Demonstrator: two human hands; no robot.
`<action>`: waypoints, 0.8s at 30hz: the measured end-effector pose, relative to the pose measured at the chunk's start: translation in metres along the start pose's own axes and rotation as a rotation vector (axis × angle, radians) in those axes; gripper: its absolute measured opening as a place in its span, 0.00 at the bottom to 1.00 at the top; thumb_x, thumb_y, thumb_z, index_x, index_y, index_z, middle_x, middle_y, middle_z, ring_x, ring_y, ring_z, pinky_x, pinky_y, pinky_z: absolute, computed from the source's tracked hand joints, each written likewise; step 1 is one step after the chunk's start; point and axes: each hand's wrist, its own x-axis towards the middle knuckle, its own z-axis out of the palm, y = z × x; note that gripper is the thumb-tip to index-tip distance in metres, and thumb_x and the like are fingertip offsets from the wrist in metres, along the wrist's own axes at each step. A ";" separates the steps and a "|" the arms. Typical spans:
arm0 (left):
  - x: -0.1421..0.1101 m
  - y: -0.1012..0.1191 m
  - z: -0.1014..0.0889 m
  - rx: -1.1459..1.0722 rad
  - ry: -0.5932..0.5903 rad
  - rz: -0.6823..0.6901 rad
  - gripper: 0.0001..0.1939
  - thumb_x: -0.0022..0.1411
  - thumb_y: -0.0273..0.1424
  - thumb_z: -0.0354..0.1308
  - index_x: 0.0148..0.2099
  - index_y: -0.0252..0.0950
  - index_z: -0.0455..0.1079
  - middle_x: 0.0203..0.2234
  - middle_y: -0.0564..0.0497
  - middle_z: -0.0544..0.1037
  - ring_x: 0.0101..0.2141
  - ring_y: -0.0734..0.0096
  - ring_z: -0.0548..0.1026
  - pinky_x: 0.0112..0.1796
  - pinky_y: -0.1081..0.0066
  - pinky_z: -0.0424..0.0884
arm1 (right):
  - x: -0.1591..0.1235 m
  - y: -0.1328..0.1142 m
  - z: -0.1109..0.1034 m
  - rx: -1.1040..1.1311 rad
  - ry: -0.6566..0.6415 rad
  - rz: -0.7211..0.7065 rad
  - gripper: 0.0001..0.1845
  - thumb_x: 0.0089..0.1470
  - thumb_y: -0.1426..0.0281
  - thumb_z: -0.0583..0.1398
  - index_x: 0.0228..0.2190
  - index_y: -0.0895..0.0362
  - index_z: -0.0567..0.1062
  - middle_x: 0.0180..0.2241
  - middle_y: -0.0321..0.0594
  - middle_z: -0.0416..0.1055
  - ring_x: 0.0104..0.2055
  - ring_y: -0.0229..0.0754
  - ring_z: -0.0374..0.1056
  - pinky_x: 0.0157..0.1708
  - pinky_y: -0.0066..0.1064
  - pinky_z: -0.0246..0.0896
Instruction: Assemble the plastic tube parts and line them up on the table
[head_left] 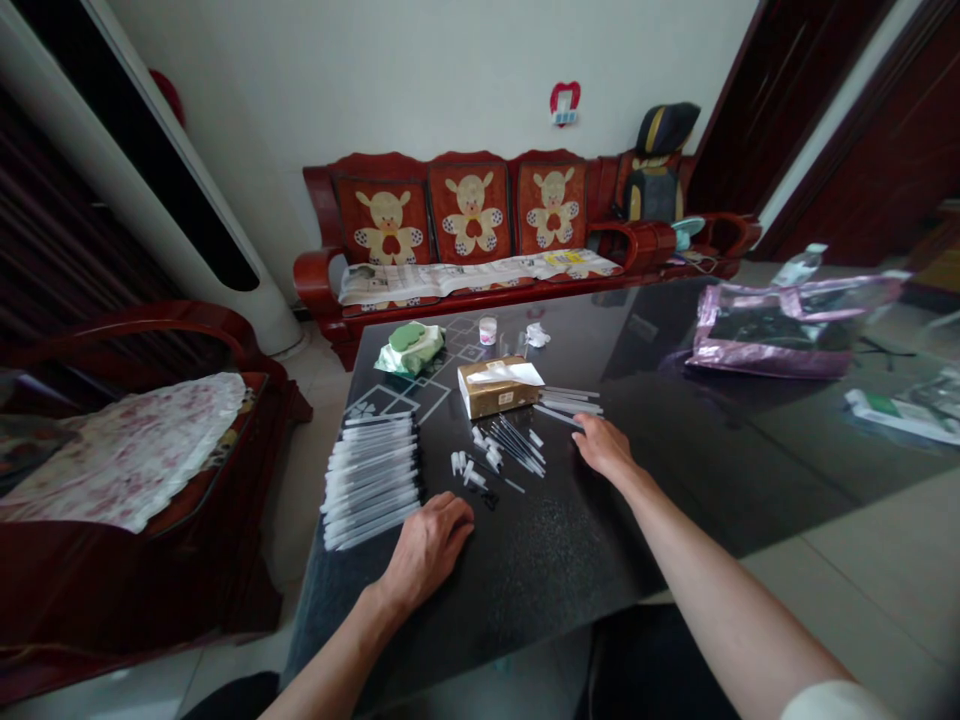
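Observation:
My left hand (430, 548) rests on the dark table beside a neat row of white translucent pens (373, 478) with dark ends. Its fingers are loosely bent, thumb apart, and nothing shows in them. At the right, my right hand (606, 447) has its fingertips closed at the near end of a clear pen barrel (559, 413), one of several lying beside a gold tissue box (501, 387). Between my hands lie thin dark pen refills (517, 445), small white caps (472, 474) and some little black pieces (490, 499).
A green wipes pack (411, 348), a small paper cup (487, 331) and a crumpled tissue (536, 335) stand at the table's far side. Rightward are a purple-edged clear bag (780, 330) and a plastic bottle (799, 265). A red wooden sofa (322, 215) is behind the table.

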 end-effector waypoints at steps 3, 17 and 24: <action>0.000 -0.002 0.000 0.002 0.003 0.009 0.07 0.64 0.27 0.49 0.37 0.39 0.69 0.33 0.50 0.72 0.36 0.67 0.71 0.38 0.71 0.65 | 0.000 -0.001 0.000 -0.024 0.015 0.008 0.16 0.56 0.66 0.56 0.47 0.54 0.72 0.45 0.48 0.74 0.47 0.50 0.70 0.41 0.35 0.62; 0.001 -0.005 -0.002 -0.098 0.091 0.004 0.08 0.63 0.27 0.50 0.36 0.38 0.71 0.31 0.49 0.73 0.32 0.68 0.71 0.34 0.71 0.65 | -0.013 -0.014 -0.009 0.016 -0.006 -0.038 0.08 0.53 0.72 0.57 0.30 0.59 0.76 0.34 0.51 0.76 0.39 0.50 0.73 0.35 0.34 0.62; 0.006 -0.007 -0.003 -0.524 0.137 -0.214 0.12 0.63 0.36 0.53 0.43 0.35 0.73 0.25 0.49 0.75 0.27 0.68 0.74 0.30 0.71 0.69 | -0.056 -0.059 -0.013 0.635 -0.313 -0.359 0.06 0.53 0.69 0.56 0.29 0.59 0.70 0.18 0.33 0.68 0.17 0.34 0.64 0.18 0.23 0.55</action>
